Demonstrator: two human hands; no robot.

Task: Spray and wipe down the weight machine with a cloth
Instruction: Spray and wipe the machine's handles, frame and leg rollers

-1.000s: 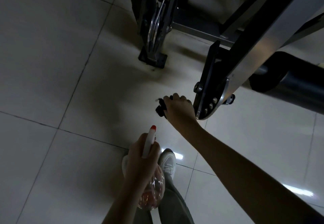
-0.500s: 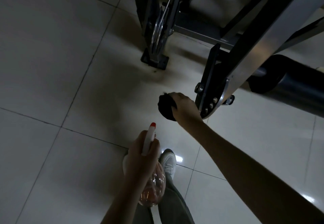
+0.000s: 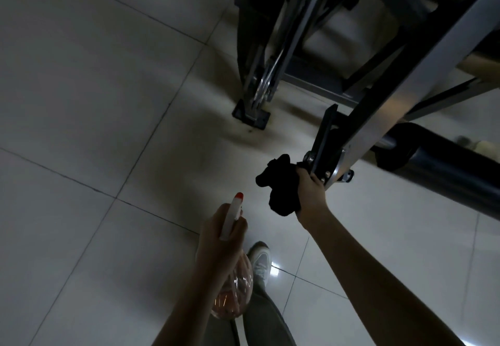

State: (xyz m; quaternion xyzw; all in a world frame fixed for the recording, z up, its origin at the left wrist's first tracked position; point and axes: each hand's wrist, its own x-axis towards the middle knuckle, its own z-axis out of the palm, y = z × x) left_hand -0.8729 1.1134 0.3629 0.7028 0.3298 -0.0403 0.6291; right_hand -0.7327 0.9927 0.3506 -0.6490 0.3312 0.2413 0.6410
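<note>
Weight machine (image 3: 389, 113) pivot bracket (image 3: 323, 142) gets wiped by black cloth (image 3: 281, 186) bunched in right hand (image 3: 311, 191), while left hand (image 3: 221, 240) grips spray bottle (image 3: 234, 291) upright, likely ready to spray.

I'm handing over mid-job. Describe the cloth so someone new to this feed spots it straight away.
Find the weight machine's silver sloping bar and follow it down to its bolted lower end. There the right hand grips a crumpled black cloth, bunched beside the bar. It is the only soft, dark bundle; the left hand holds a clear spray bottle with a red tip.
</note>
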